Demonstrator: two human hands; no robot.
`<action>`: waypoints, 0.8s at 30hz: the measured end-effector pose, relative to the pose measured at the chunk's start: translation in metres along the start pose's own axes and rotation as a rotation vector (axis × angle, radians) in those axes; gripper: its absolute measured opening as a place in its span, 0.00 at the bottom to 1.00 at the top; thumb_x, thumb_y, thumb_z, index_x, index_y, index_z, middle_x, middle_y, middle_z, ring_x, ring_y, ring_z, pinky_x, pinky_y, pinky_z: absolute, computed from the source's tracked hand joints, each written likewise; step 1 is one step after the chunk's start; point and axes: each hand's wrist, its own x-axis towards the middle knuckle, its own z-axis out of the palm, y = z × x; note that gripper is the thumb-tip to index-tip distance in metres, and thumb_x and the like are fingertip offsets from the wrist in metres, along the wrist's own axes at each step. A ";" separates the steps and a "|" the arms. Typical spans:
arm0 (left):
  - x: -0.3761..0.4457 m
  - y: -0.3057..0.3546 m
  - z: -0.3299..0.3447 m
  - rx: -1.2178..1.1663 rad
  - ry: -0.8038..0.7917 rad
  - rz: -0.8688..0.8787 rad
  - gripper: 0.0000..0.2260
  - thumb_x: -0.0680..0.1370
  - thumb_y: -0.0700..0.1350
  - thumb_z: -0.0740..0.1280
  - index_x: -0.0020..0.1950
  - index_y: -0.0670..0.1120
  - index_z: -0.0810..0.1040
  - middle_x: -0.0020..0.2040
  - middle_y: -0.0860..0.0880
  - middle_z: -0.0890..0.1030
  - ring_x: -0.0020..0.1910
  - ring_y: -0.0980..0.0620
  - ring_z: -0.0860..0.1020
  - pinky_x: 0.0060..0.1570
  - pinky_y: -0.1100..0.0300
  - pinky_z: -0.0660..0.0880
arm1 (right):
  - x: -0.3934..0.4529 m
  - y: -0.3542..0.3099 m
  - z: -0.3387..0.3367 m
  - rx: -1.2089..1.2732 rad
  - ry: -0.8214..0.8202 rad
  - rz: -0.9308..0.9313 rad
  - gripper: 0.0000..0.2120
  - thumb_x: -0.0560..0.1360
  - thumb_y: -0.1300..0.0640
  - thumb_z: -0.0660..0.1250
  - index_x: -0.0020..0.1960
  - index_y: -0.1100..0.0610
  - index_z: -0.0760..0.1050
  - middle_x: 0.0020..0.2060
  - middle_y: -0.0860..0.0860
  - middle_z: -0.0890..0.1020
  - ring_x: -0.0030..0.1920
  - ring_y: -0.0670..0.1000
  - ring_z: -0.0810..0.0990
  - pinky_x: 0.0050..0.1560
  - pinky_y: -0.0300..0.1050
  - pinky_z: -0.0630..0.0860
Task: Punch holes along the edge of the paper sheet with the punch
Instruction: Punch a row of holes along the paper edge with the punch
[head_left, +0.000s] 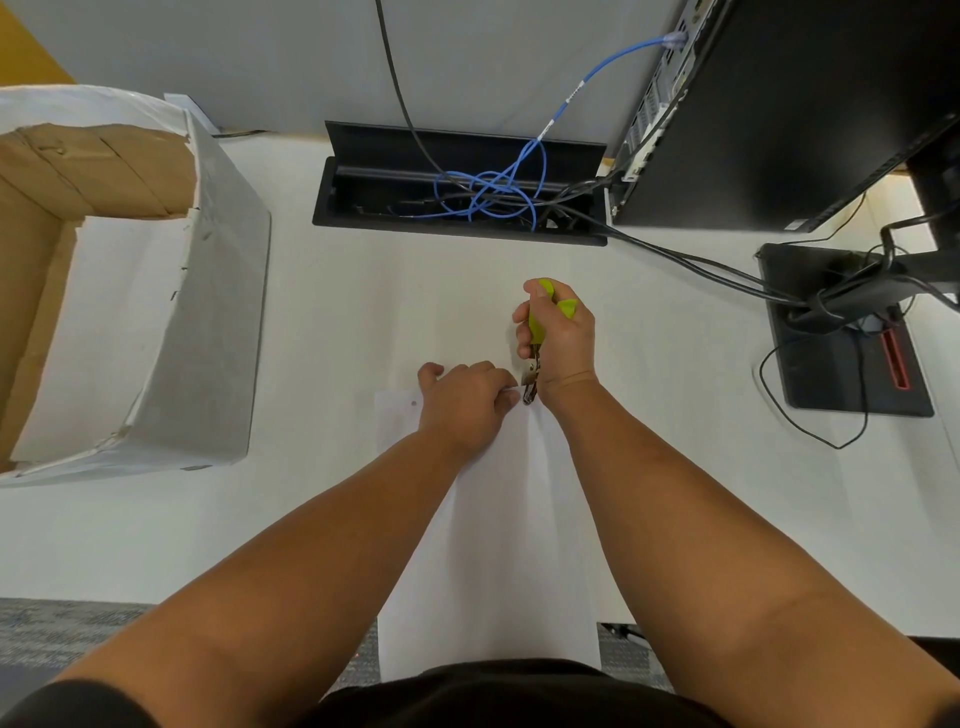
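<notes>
- The paper sheet (493, 545) lies on the table (701, 493), its long axis running straight away from me.
- My left hand (465, 402) presses its far edge flat, fingers curled.
- Just beside, my right hand (558, 338) is clenched around the punch (535, 332), whose metal tip meets that far edge.

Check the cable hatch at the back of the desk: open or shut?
Open. The cable hatch has its lid tilted up against the wall, and blue cable lies coiled inside.
</notes>
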 end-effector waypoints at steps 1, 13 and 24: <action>0.000 0.000 0.000 -0.002 0.004 0.001 0.12 0.82 0.53 0.57 0.51 0.56 0.80 0.45 0.55 0.79 0.47 0.52 0.77 0.62 0.44 0.59 | 0.000 0.000 0.000 0.010 -0.005 0.010 0.06 0.78 0.55 0.64 0.50 0.57 0.77 0.35 0.54 0.79 0.28 0.50 0.71 0.28 0.42 0.69; 0.000 -0.002 -0.001 -0.070 -0.012 -0.010 0.12 0.81 0.53 0.57 0.48 0.55 0.80 0.45 0.54 0.80 0.46 0.52 0.77 0.56 0.48 0.59 | 0.000 0.000 0.000 0.043 -0.019 0.033 0.13 0.81 0.56 0.62 0.60 0.63 0.75 0.44 0.61 0.81 0.32 0.52 0.77 0.35 0.50 0.81; -0.001 -0.001 -0.005 -0.036 -0.040 -0.008 0.12 0.82 0.54 0.57 0.51 0.56 0.80 0.44 0.56 0.77 0.45 0.53 0.75 0.56 0.49 0.59 | -0.002 0.001 -0.002 0.054 0.007 0.033 0.12 0.82 0.57 0.61 0.60 0.64 0.75 0.44 0.61 0.82 0.31 0.52 0.78 0.43 0.59 0.81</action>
